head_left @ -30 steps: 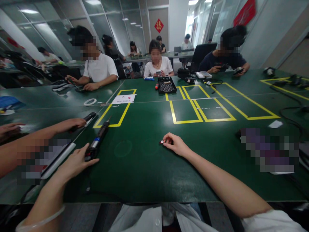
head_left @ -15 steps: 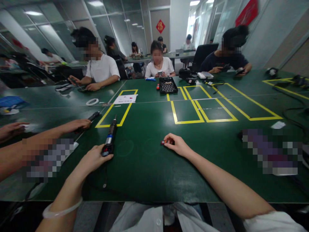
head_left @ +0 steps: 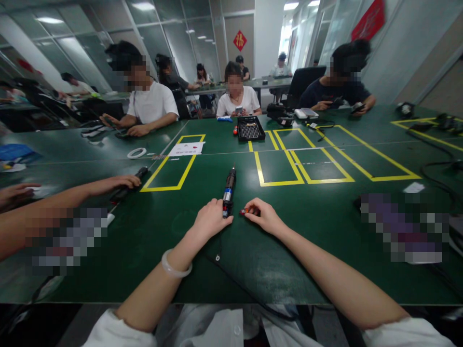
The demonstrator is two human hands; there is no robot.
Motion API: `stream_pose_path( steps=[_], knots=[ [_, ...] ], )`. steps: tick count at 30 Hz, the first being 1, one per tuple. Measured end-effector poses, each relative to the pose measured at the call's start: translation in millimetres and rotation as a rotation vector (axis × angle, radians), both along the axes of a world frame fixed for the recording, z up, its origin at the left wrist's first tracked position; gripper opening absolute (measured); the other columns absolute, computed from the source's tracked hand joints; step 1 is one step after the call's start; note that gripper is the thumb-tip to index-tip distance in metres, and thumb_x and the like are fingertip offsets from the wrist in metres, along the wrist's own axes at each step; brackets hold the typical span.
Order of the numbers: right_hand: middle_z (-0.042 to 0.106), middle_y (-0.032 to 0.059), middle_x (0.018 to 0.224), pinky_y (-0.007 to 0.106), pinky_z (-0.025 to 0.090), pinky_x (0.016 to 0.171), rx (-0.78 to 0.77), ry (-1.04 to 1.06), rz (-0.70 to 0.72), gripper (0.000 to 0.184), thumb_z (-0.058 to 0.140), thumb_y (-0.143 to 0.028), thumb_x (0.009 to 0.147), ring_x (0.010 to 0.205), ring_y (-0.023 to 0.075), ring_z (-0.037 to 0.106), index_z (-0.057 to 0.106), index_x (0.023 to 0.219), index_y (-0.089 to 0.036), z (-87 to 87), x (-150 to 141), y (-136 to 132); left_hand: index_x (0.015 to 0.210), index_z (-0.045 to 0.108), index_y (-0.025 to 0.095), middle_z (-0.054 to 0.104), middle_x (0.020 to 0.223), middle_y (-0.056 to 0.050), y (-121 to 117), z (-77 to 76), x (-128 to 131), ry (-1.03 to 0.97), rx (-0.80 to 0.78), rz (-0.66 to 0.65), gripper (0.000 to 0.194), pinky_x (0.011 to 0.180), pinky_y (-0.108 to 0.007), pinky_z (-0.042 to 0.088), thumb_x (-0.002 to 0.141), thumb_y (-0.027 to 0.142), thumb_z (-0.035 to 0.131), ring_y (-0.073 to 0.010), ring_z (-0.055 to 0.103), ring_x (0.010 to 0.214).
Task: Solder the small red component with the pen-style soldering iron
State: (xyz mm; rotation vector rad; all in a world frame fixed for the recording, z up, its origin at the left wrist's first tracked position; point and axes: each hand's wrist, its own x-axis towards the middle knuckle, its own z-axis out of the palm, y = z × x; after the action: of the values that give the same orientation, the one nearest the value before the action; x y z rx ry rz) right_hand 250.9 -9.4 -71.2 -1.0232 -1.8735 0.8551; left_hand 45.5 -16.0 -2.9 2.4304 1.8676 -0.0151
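My left hand (head_left: 211, 220) is closed round the rear end of a black electric screwdriver (head_left: 228, 191) with a blue and silver band, which lies on the green table (head_left: 224, 260) pointing away from me. Its cable (head_left: 246, 288) trails back to the near table edge. My right hand (head_left: 265, 217) rests on the table just right of the tool, fingers pinched on a small red and silver part (head_left: 244, 211). A pale bangle sits on my left wrist.
Yellow tape rectangles (head_left: 285, 161) mark the table ahead. A black tray of bits (head_left: 250, 128) and a paper sheet (head_left: 186, 148) lie beyond. A co-worker's arm (head_left: 83, 190) at left holds another black tool (head_left: 129, 185). Several seated people work at the far side.
My left hand has carried the screwdriver from the left side of the table rightward to the centre, beside my right hand. My right hand has stayed in place on the small part.
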Motion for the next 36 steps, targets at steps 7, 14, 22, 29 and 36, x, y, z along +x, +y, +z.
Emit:
stream_pose_path(
  steps=[7,14,22,29,36],
  knots=[
    [0.057,0.0001,0.080,0.025,0.043,0.064,0.036,-0.063,-0.086,0.009,0.062,-0.017,0.081,0.070,0.0136,0.054,0.058,0.089,-0.019,-1.4,2,3,0.103,0.057,0.014,0.059,0.098,-0.014,-1,-8.4,32,-0.036,0.055,-0.040,0.044,0.076,-0.036,0.045,0.076,0.049,0.057,-0.0280,0.060,0.091],
    [0.057,0.0023,0.084,0.027,0.045,0.069,0.117,-0.192,-0.074,0.014,0.062,-0.013,0.080,0.076,0.0161,0.055,0.062,0.092,-0.020,3.1,-4,0,0.108,0.055,0.011,0.058,0.103,-0.019,-7,-8.6,37,-0.069,0.056,-0.030,0.046,0.081,-0.041,0.044,0.079,0.047,0.054,-0.0324,0.058,0.097],
    [0.066,0.0047,0.092,0.031,0.049,0.076,0.104,-0.191,-0.049,0.034,0.058,-0.009,0.080,0.082,0.0178,0.061,0.059,0.112,-0.020,-2.4,-2,-3,0.138,0.032,0.015,0.046,0.128,-0.017,-10,-21.7,34,-0.171,0.073,-0.033,0.067,0.083,-0.035,0.044,0.081,0.041,0.055,-0.0286,0.053,0.109],
    [0.068,0.0050,0.105,0.033,0.049,0.080,0.042,-0.097,0.093,0.042,0.058,-0.011,0.080,0.086,0.0167,0.063,0.052,0.120,-0.022,2.4,0,-8,0.136,0.034,0.018,0.050,0.116,-0.014,-5,-21.6,25,-0.105,0.126,0.006,0.061,0.077,-0.033,0.046,0.086,0.049,0.049,-0.0272,0.056,0.101],
    [0.068,0.0052,0.099,0.031,0.048,0.078,0.030,-0.092,0.115,0.027,0.056,-0.012,0.083,0.085,0.0162,0.062,0.059,0.109,-0.020,5.8,1,-8,0.140,0.031,0.023,0.048,0.123,-0.013,-14,-15.9,-16,-0.055,0.097,-0.006,0.061,0.075,-0.033,0.047,0.087,0.052,0.044,-0.0265,0.056,0.102]
  ],
)
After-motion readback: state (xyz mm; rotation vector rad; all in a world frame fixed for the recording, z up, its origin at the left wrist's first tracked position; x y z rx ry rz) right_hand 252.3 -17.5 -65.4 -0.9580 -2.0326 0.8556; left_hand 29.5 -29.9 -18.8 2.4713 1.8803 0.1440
